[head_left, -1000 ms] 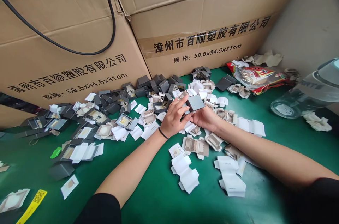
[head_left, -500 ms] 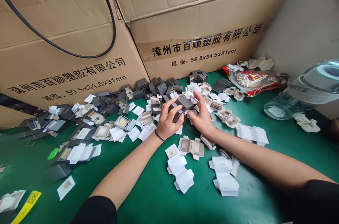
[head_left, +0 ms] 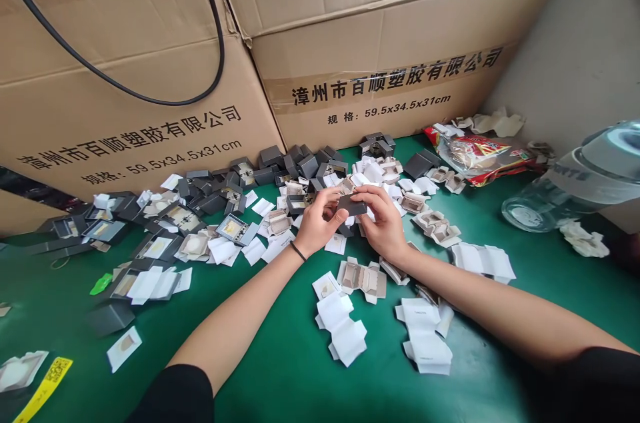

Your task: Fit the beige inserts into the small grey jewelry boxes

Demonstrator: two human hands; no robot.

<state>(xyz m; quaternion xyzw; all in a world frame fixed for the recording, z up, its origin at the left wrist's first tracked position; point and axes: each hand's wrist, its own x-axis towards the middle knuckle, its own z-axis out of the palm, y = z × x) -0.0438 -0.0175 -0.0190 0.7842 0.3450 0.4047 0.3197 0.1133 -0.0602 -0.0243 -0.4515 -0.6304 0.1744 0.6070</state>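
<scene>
A small dark grey box (head_left: 353,205) is held up between both hands near the middle of the view. My left hand (head_left: 320,222) grips its left side with thumb and fingers; a black band circles that wrist. On the box's right side, my right hand (head_left: 383,220) has its fingers along the top and the thumb beneath. Behind and below the hands lie white folded papers (head_left: 335,243) and an opened cardboard insert (head_left: 363,280). More dark boxes (head_left: 300,163) are heaped behind, towards the cartons.
Large cardboard cartons (head_left: 380,43) stand along the back of the green table (head_left: 280,370). At the right are a red snack bag (head_left: 487,153), a clear bottle (head_left: 565,183) and crumpled tissue (head_left: 584,238). A yellow strip (head_left: 49,391) lies at the lower left.
Both hands have closed in around the dark box, which is now turned with a flat face showing. The right fingers have come down onto it. The view has shifted slightly.
</scene>
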